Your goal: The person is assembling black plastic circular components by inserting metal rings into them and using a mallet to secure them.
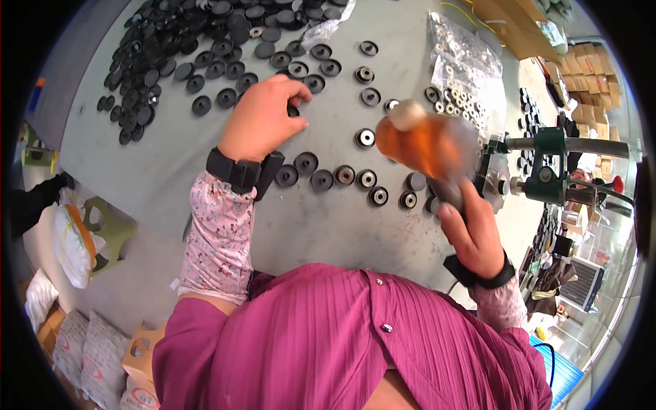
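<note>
The left hand [263, 119] pinches a small black disc [294, 111] between thumb and fingertips, just above the grey table [171, 164]. Beyond those fingers lies a heap of black discs [184, 48]; below the wrist runs a row of capped discs [355, 178]. The right hand [475, 236] is closed round the dark handle of an orange mallet [424, 143], its blurred head raised over the row.

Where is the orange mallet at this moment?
In the head view, the orange mallet is right of centre, held by the right hand above the row of black discs, left of the green press.
</note>
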The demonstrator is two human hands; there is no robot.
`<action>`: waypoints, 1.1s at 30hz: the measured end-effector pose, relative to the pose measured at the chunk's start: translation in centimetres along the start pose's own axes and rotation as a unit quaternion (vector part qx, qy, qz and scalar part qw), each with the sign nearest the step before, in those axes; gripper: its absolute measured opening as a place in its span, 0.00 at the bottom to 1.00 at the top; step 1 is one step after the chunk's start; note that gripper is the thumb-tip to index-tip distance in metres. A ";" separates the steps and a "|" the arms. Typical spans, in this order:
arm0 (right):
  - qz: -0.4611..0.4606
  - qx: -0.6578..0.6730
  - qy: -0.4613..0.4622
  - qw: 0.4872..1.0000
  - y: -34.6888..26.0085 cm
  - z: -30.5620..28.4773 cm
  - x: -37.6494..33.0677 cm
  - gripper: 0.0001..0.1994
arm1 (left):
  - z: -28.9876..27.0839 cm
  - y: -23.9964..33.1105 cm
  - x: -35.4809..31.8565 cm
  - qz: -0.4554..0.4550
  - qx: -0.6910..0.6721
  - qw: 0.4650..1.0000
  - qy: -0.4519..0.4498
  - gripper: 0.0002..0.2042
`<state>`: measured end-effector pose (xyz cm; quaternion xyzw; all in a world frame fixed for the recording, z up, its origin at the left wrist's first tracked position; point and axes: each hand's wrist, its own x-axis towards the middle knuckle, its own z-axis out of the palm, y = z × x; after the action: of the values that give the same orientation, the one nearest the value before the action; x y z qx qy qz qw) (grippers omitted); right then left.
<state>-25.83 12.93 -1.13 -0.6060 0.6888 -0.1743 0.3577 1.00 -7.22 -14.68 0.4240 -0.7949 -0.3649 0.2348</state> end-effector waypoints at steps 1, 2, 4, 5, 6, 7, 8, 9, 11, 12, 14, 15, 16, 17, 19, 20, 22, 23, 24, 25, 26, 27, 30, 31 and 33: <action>-0.036 0.028 0.021 0.999 -0.4 0.1 -1.5 0.16 | -0.1 0.3 0.0 0.005 0.007 1.000 0.000 0.18; -0.055 0.017 0.010 0.998 2.1 1.1 -2.8 0.17 | -0.1 0.7 -0.1 0.007 0.014 1.000 0.006 0.18; 0.021 -0.060 -0.047 0.997 3.9 3.0 -2.7 0.17 | 0.2 0.9 0.4 0.012 0.006 1.000 0.002 0.18; 0.061 -0.074 -0.070 0.993 4.5 3.6 -2.7 0.18 | 0.2 0.9 0.5 0.013 0.002 1.000 0.003 0.18; 0.045 -0.072 -0.063 0.994 4.2 3.2 -2.1 0.17 | 0.5 0.2 0.7 0.021 -0.021 1.000 -0.005 0.19; 0.032 -0.097 -0.048 0.994 3.2 2.8 -2.0 0.18 | 0.2 -0.1 0.4 0.016 -0.017 1.000 -0.002 0.19; 0.029 -0.043 -0.033 0.998 1.4 2.4 -2.0 0.18 | -0.1 -0.4 0.1 0.009 -0.027 1.000 -0.012 0.20; 0.031 0.008 -0.017 0.999 0.2 2.2 -2.3 0.18 | 0.0 -0.3 -0.2 0.005 -0.041 0.999 -0.025 0.20; -0.030 0.003 -0.015 0.999 0.1 2.7 -2.5 0.18 | -0.3 -0.1 -0.7 0.007 -0.028 0.999 -0.027 0.21; -0.087 -0.001 -0.006 0.996 0.1 3.1 -2.8 0.18 | -0.3 0.0 -0.6 0.020 -0.016 0.999 -0.021 0.21; -0.027 -0.074 -0.046 0.996 1.9 5.4 -1.2 0.17 | -0.1 0.1 0.4 0.038 -0.001 0.999 -0.015 0.20; -0.014 -0.096 -0.086 0.992 2.4 6.0 -0.1 0.17 | 0.0 -0.2 0.3 0.039 0.003 0.999 -0.011 0.20; 0.002 -0.072 -0.090 0.993 1.4 5.4 0.0 0.17 | 0.1 -0.5 0.0 0.033 0.000 0.999 -0.007 0.20; 0.001 -0.057 -0.076 0.996 1.0 4.3 -0.4 0.16 | 0.0 -0.7 0.1 0.027 -0.002 1.000 -0.002 0.20; -0.038 -0.013 0.001 0.999 0.3 2.9 -2.6 0.15 | -0.3 -0.8 -0.1 0.008 -0.003 1.000 -0.010 0.19; -0.028 0.018 0.001 0.999 0.0 2.0 -4.2 0.17 | -0.5 -0.6 -0.2 0.011 0.004 1.000 -0.002 0.19; -0.019 0.009 0.013 1.000 2.3 2.6 -7.0 0.17 | -0.7 0.7 0.1 0.020 0.031 0.999 -0.004 0.20; -0.014 -0.012 0.024 1.000 3.9 3.8 -7.7 0.16 | -0.7 0.9 0.2 0.029 0.034 0.999 -0.011 0.20; 0.095 -0.049 -0.055 0.993 5.2 4.6 -7.5 0.16 | -0.7 0.7 0.2 0.029 0.030 0.999 -0.010 0.20; 0.057 -0.017 -0.035 0.998 6.3 5.6 -7.3 0.17 | -0.7 0.5 0.4 0.027 0.028 0.999 -0.007 0.20; 0.065 0.006 -0.040 0.997 6.1 5.3 -7.7 0.18 | -0.8 0.8 0.3 0.001 0.022 1.000 -0.022 0.21; 0.069 0.032 -0.045 0.996 5.6 5.4 -7.6 0.18 | -0.6 0.3 0.2 0.013 0.026 1.000 -0.010 0.21; -0.025 -0.028 0.072 0.997 9.6 5.7 -10.6 0.19 | -0.3 0.6 -0.8 -0.026 0.090 0.995 0.032 0.18; -0.021 -0.049 0.090 0.994 10.7 4.5 -12.0 0.19 | -0.4 0.6 -1.2 -0.018 0.112 0.993 0.035 0.17; -0.017 -0.156 0.128 0.979 13.9 2.4 -15.1 0.20 | -0.6 -0.1 -2.3 -0.013 0.109 0.993 0.050 0.17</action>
<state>-33.83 30.72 -7.91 -0.6385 0.7374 -0.1469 0.1645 2.67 -5.53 -14.53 0.4754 -0.8113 -0.2577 0.2224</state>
